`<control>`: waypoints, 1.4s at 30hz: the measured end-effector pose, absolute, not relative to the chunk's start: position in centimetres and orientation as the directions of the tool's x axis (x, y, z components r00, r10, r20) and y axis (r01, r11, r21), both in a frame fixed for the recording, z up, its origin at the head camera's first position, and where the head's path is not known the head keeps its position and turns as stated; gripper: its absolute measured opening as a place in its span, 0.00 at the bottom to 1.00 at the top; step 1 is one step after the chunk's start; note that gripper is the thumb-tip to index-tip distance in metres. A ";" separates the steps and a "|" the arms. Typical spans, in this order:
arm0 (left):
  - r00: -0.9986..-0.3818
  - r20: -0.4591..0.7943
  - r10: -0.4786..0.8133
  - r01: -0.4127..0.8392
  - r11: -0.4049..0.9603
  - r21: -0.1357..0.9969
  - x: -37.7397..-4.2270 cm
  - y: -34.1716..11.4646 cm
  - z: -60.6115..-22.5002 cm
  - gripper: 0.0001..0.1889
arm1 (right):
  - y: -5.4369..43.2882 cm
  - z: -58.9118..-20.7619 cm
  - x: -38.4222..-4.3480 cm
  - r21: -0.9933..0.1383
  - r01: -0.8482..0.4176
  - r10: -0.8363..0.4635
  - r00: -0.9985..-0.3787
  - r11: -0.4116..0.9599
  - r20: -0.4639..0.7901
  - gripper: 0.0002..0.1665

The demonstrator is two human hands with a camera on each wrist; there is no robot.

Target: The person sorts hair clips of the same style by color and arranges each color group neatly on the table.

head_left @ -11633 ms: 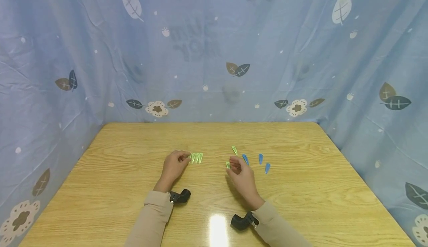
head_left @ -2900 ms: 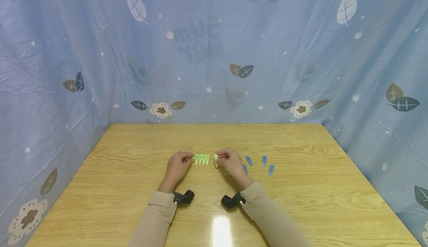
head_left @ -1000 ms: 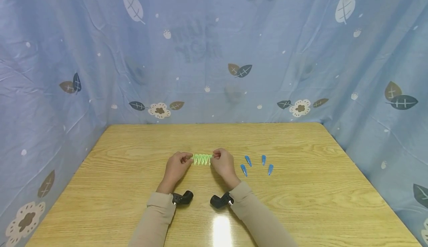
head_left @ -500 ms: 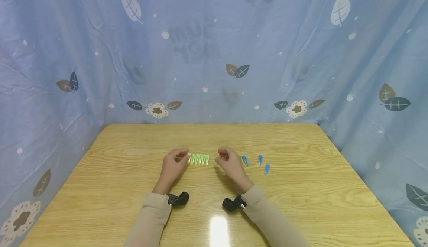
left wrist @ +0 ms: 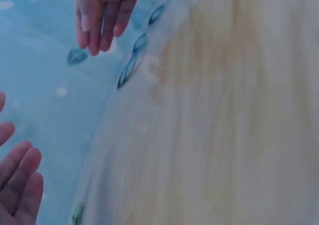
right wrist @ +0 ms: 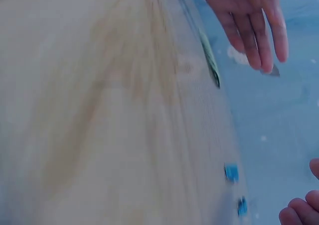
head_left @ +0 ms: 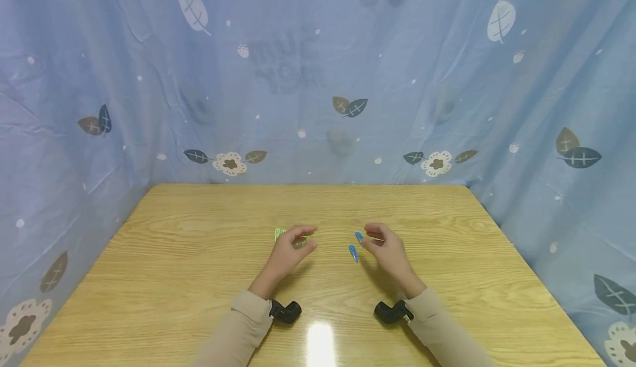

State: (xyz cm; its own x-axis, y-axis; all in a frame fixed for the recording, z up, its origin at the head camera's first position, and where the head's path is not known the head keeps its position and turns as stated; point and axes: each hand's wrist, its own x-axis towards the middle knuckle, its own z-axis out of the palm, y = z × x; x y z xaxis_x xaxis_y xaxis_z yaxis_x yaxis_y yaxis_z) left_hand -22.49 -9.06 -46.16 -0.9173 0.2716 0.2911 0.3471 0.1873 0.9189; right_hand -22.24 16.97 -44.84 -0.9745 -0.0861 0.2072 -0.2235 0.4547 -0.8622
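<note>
Several green snap hair clips (head_left: 278,234) lie in a row left of centre, mostly hidden by my left hand (head_left: 287,252). That hand is in the air in front of them, thumb and fingers apart, holding nothing. My right hand (head_left: 390,252) hovers by the blue snap hair clips, its fingers loosely bent with nothing seen between them. One blue clip (head_left: 353,253) lies left of its thumb; another blue clip (head_left: 359,237) is near the fingertips. Other blue clips are hidden behind this hand. The right wrist view shows the green row (right wrist: 210,60) beside my left hand.
The wooden table (head_left: 199,278) carries the clips and reflects a bright light near its front edge. A blue patterned curtain (head_left: 298,80) hangs behind and along both sides. Each wrist wears a black camera mount (head_left: 285,312).
Over the earlier frames, green clips were added to the row until several lay side by side. In the last half second my left hand left the row, moving right; my right hand moved right too.
</note>
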 end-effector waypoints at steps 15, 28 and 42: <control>-0.855 0.262 0.448 0.389 0.218 0.895 -22.3 -3.0 -46.5 0.21 | 21.8 -45.6 -20.2 -0.844 -0.198 -0.033 -0.977 0.498 0.210 0.23; -0.901 0.271 0.338 0.390 0.363 0.846 -22.0 -0.6 -47.1 0.19 | 22.8 -46.5 -19.7 -0.839 -0.076 0.092 -0.985 0.539 0.148 0.22; -0.929 0.282 0.239 0.365 0.483 0.796 -22.1 1.1 -47.6 0.18 | 22.1 -46.4 -20.7 -0.765 -0.024 0.141 -0.979 0.644 0.150 0.20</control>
State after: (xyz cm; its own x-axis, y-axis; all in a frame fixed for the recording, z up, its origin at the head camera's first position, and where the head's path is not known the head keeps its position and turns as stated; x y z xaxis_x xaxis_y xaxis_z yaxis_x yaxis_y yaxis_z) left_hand -22.10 1.12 -47.60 -0.9293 0.2389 0.2816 0.3653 0.4827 0.7959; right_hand -20.69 22.14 -46.35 -0.9787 0.1406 0.1495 -0.0244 0.6438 -0.7648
